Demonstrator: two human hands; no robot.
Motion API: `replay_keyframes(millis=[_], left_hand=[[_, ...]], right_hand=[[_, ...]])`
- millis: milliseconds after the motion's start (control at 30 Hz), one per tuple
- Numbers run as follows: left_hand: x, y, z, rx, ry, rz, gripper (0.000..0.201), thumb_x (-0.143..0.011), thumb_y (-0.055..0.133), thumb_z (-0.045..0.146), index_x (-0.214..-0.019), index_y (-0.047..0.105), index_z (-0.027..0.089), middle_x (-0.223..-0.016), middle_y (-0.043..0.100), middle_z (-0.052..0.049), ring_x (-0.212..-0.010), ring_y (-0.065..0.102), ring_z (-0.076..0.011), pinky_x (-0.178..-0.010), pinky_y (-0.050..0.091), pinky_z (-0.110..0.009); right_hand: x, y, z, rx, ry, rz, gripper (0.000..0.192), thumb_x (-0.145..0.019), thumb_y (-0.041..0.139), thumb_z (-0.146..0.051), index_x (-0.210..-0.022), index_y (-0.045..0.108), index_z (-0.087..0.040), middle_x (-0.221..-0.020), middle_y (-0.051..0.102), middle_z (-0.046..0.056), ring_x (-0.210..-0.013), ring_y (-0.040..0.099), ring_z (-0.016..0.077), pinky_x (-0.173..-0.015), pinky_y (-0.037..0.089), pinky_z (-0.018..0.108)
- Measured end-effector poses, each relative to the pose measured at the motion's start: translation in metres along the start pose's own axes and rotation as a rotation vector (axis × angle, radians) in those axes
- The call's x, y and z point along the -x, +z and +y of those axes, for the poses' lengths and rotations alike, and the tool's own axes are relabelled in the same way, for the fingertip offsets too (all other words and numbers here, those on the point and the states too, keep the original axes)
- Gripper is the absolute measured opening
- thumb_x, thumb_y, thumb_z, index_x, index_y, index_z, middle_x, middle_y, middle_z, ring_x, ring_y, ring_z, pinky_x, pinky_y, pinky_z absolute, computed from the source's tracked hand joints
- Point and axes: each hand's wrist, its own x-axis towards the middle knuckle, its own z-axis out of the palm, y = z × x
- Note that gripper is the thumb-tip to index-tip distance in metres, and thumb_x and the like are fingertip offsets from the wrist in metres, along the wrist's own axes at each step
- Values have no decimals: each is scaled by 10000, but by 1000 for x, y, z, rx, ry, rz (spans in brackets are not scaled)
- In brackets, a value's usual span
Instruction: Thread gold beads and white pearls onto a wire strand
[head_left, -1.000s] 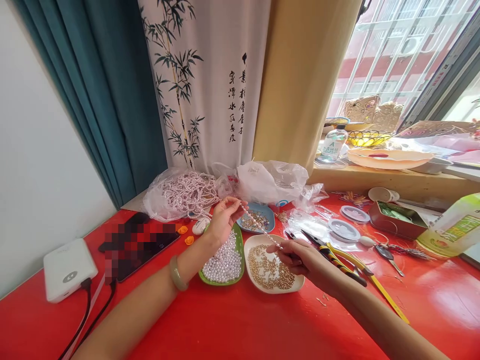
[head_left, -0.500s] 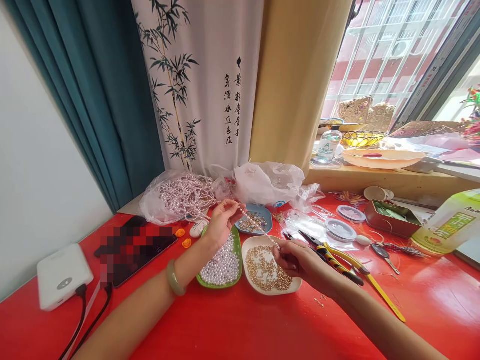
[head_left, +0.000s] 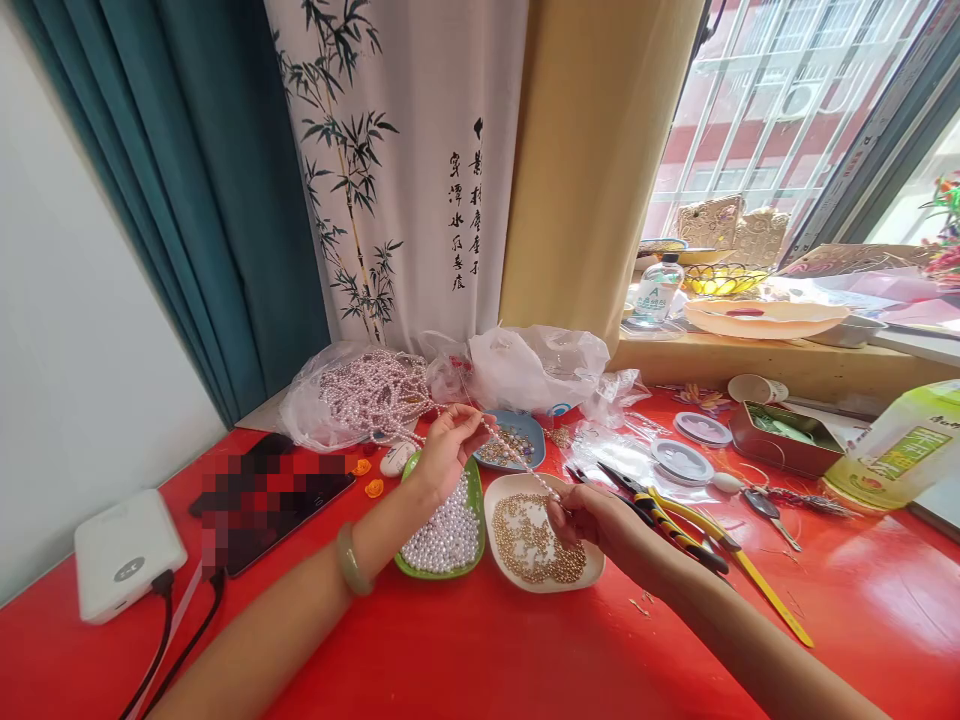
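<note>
Little has shifted since half a second ago: right hand (head_left: pixel 592 520) dipped slightly lower over the white dish of gold beads (head_left: pixel 536 538). Left hand (head_left: pixel 448 445), at 10 o'clock from it, pinches the bead strand (head_left: pixel 517 462) taut; right pinches its lower end. Stringing step; next pick needs a fine fingertip grip on one bead.

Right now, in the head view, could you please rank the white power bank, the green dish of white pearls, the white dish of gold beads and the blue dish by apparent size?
1. white power bank, though nearest the camera
2. green dish of white pearls and white dish of gold beads: alike, unranked
3. blue dish, farther back and partly hidden
</note>
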Motion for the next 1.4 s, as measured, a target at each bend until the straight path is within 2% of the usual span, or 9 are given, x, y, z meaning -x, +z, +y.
replay_keyframes(millis=[67,133,267,400,600,900,1133,1300,1400], left_hand=[[1,1,-1,-7,-3,-5,128,-630,624,130,-678,507,149,-721,617,-1,-666,581,-75,-650,455,-175],[1,1,-2,-9,-5,-8,130,-628,626,132,-677,507,149,-724,615,0,-665,582,-75,-643,456,-174],[0,-1,-3,-17,-22,0,145,-616,637,138,-677,507,151,-698,611,6,-638,590,-77,-630,465,-175],[-1,-1,-4,-46,-33,-4,143,-623,634,142,-675,500,145,-714,625,-9,-633,593,-75,-614,468,-164],[1,0,-3,-49,-40,-10,146,-629,631,137,-677,493,144,-710,628,-11,-634,596,-76,-599,465,-152],[2,-1,-3,-115,-90,23,195,-619,648,180,-687,467,156,-758,634,-15,-577,613,-101,-501,456,-159],[4,1,-2,-106,-92,25,187,-625,639,174,-683,462,155,-735,633,-10,-569,615,-101,-515,460,-158],[6,4,-1,-127,-105,29,194,-615,646,186,-684,467,157,-737,629,-7,-561,612,-97,-491,445,-148],[7,5,-3,-160,-91,-15,189,-626,638,211,-691,468,159,-758,626,-11,-573,614,-103,-510,449,-157]], right_hand=[[-3,-1,1,-95,17,-27,164,-666,349,-200,-519,404,-154,-473,318,-41,-444,256,65,-441,215,217],[-6,-3,1,-189,83,-47,99,-616,367,-186,-520,379,-162,-450,221,-74,-404,146,50,-398,133,210],[-7,-4,0,-223,172,-34,60,-570,377,-182,-517,393,-158,-440,147,-95,-403,50,45,-388,42,219],[-5,-4,2,-153,113,-11,146,-659,381,-207,-531,420,-148,-452,134,-93,-413,60,49,-395,57,220],[-1,-2,3,-78,9,-19,190,-720,334,-215,-582,447,-153,-466,183,-76,-442,144,72,-450,188,230],[-1,0,1,-129,-24,-40,166,-728,376,-237,-584,417,-165,-492,233,-65,-459,203,75,-470,198,228],[-6,-6,8,-124,3,-15,146,-691,331,-182,-580,422,-160,-474,149,-82,-437,76,71,-425,97,238],[-1,-3,5,35,-78,30,214,-745,316,-210,-544,374,-171,-469,191,-69,-437,142,76,-427,136,238],[-1,-2,5,93,-108,35,212,-743,322,-190,-546,397,-160,-492,299,-45,-464,240,78,-466,198,237]])
